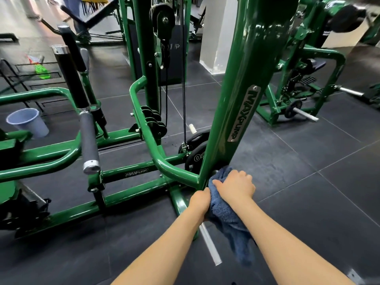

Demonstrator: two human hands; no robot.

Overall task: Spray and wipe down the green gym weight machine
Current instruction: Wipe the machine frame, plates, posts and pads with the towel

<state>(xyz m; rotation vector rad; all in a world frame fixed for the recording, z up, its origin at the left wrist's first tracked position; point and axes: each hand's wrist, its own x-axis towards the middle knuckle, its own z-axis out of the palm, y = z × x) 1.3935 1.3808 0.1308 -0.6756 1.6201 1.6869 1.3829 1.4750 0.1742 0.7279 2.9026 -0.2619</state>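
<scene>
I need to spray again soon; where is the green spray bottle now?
In the head view, the green spray bottle lies far left on the floor, behind the machine's black roller pads and above the grey bucket.

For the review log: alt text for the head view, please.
Both hands, left hand and right hand, press a blue cloth against the base of a green post of the weight machine. A bucket stands at the left.
</scene>
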